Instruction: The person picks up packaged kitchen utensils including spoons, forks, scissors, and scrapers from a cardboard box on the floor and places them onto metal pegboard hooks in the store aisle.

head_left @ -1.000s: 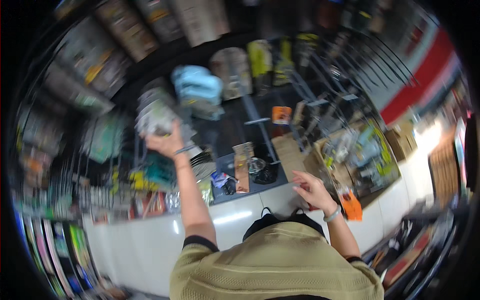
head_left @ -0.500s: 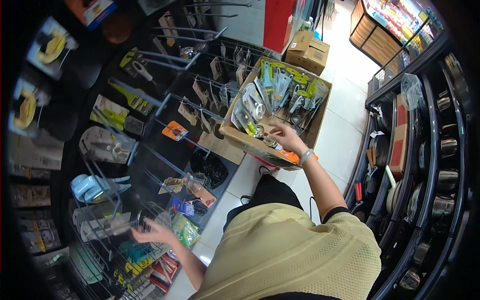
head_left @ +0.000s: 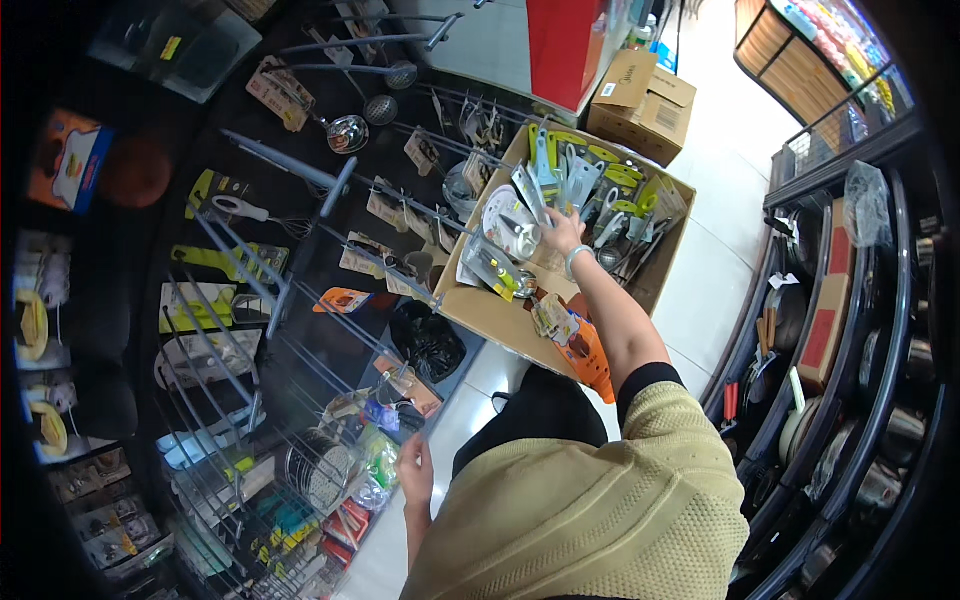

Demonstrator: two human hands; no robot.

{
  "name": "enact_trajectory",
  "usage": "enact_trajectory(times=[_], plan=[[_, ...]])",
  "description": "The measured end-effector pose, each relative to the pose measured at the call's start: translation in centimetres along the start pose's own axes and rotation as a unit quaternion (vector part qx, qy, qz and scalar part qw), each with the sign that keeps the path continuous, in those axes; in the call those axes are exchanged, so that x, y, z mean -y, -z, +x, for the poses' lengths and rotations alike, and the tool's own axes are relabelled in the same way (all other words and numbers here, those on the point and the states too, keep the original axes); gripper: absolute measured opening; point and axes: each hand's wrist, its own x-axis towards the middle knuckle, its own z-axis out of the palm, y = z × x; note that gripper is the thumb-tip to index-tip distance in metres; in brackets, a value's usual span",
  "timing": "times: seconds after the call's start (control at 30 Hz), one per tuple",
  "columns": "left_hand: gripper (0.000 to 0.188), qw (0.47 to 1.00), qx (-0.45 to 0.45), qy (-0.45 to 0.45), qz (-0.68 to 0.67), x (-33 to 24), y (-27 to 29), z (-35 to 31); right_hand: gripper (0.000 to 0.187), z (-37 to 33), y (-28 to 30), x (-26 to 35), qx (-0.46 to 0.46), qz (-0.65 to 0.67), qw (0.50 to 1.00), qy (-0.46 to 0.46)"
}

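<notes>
My right hand (head_left: 563,234) reaches into an open cardboard box (head_left: 480,312) full of packaged kitchen utensils. Its fingers are drawn together at the lower end of a pale, flat, long utensil (head_left: 528,192); what lies between them is hard to make out. Left of the wrist are a white round-backed pack (head_left: 510,225) and a pack with a yellow-green handle (head_left: 490,266). An orange package (head_left: 584,350) lies over the box's near edge, under my forearm. My left hand (head_left: 415,468) hangs beside the rack, fingers loosely stretched, holding nothing.
A display rack with long metal hooks (head_left: 300,270) fills the left side, hung with ladles (head_left: 347,133), whisks and peelers. A black plastic bag (head_left: 428,340) sits on its base. Behind the box stands a smaller carton (head_left: 640,108). Shelves of pans (head_left: 785,300) line the right.
My right hand has gone deeper into the box, toward the pale flat utensil. My left hand has drawn back from the rack's hooks toward my body. The view has shifted.
</notes>
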Motion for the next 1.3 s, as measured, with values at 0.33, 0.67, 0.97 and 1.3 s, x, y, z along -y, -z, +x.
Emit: enact_trajectory(times=[0.33,0.67,0.97,1.3], plan=[[0.019,0.994,0.027,0.11,0.012,-0.4,-1.2,-1.3,0.097,4.4,-3.0,2.6,-0.171,0.047,0.972,-0.154],[0.016,0.991,0.035,0.126,0.007,-1.3,-2.5,-2.7,0.116,5.9,-6.4,0.2,-0.181,-0.043,0.975,-0.12],[0.016,0.988,0.041,0.145,0.006,-1.3,-2.9,-2.8,0.084,5.8,-7.3,-0.2,-0.217,0.026,0.964,-0.15],[0.016,0.985,0.055,0.162,-0.002,-1.0,-3.5,-3.6,0.072,6.5,-6.9,-1.0,-0.165,0.077,0.973,-0.145]])
